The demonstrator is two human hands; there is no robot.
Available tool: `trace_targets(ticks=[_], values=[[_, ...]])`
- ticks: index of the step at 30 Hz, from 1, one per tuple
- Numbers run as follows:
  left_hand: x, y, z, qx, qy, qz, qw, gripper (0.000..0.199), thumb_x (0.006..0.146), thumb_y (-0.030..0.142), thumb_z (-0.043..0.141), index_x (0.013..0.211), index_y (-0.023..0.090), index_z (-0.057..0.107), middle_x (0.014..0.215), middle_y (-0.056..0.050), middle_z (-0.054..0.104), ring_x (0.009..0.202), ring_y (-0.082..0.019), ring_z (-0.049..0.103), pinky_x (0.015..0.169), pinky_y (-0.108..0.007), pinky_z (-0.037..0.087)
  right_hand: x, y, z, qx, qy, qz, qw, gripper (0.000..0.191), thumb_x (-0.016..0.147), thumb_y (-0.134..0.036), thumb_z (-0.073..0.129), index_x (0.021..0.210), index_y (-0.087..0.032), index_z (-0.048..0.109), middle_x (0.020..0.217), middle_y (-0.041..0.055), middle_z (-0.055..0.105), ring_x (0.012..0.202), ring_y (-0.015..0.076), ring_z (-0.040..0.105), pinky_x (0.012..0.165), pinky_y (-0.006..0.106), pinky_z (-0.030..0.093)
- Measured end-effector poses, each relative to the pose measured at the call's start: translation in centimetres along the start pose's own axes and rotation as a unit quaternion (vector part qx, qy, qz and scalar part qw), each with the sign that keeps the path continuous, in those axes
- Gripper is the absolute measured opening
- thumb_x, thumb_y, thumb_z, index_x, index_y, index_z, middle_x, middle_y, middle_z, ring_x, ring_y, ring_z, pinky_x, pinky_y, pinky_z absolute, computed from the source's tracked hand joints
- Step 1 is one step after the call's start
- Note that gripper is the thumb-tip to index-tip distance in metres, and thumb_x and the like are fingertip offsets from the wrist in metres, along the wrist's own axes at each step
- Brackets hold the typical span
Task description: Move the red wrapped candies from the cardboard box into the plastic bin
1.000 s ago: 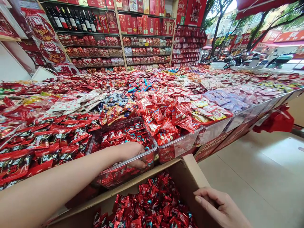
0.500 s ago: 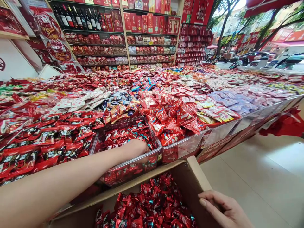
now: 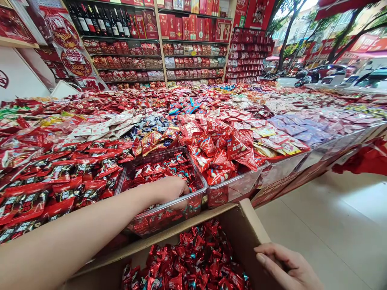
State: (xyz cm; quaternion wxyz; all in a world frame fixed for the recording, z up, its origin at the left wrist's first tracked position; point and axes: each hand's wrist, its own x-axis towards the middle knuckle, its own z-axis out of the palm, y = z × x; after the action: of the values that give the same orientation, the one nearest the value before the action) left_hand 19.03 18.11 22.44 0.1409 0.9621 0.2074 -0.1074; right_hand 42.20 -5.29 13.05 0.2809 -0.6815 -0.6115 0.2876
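Note:
My left hand [image 3: 173,190] reaches down into a clear plastic bin [image 3: 163,208] of small red-and-teal wrapped candies [image 3: 154,171]. Its fingers curl downward behind the bin's front wall, and whatever they hold is hidden. At the lower right, my right hand [image 3: 287,264] pinches the side edge of an open cardboard box [image 3: 255,225], thumb toward me. Inside the box lies a heap of similar shiny red wrapped candies [image 3: 193,257]. The box stands right up against the front of the bin.
Red triangular snack packets [image 3: 223,151] fill the bin to the right, and red-and-black packets [image 3: 63,173] heap up on the left. More sweets stretch back to shelves with wine bottles [image 3: 102,22] and red gift boxes [image 3: 190,28]. Tiled floor [image 3: 314,217] lies at right.
The view has shifted very slightly. My left hand stays in the bin with only a small movement, and my right hand keeps its hold on the box edge.

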Motion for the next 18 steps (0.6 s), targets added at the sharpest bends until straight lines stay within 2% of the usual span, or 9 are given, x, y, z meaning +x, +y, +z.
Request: trace_targets(ticks=[7,13,15,18], values=[[0.1,-0.2,-0.2,-0.004,-0.002,0.012,1.000,0.015,0.062,0.035,0.059,0.056,0.020,0.061,0.051,0.003,0.055,0.045,-0.010,0.043,0.043,-0.021,0.028,0.0,0.4,-0.1,-0.007,-0.006,-0.002,1.000,0.029,0.079,-0.040,0.042,0.079,-0.021,0.063,0.056,-0.0008,0.058,0.052,0.0116,0.054,0.050,0.016,0.044],[0.3,-0.4,0.2,-0.022,-0.002,0.009,1.000,0.017,0.064,0.031,0.056,0.052,0.020,0.058,0.043,0.005,0.048,0.038,-0.008,0.036,0.039,-0.021,0.025,0.2,0.2,-0.1,-0.031,-0.003,-0.026,0.999,0.027,0.081,-0.036,0.041,0.079,-0.021,0.062,0.058,-0.0010,0.060,0.053,0.0106,0.055,0.050,0.015,0.044],[0.3,-0.3,0.2,-0.037,-0.001,0.007,0.999,0.019,0.065,0.031,0.055,0.049,0.019,0.058,0.040,0.006,0.044,0.037,-0.007,0.032,0.038,-0.021,0.025,0.6,-1.3,-0.9,-0.043,-0.011,-0.073,0.996,0.023,0.082,-0.031,0.041,0.082,-0.021,0.061,0.063,-0.0005,0.062,0.057,0.0100,0.056,0.053,0.015,0.045],[0.4,-0.1,0.0,-0.066,0.001,0.005,0.998,0.022,0.063,0.029,0.057,0.045,0.018,0.055,0.037,0.007,0.038,0.035,-0.006,0.029,0.037,-0.020,0.023,2.1,-6.0,-3.4,-0.078,0.000,-0.191,0.978,0.017,0.082,-0.023,0.043,0.090,-0.021,0.058,0.073,0.0011,0.062,0.064,0.0091,0.056,0.060,0.016,0.044]])
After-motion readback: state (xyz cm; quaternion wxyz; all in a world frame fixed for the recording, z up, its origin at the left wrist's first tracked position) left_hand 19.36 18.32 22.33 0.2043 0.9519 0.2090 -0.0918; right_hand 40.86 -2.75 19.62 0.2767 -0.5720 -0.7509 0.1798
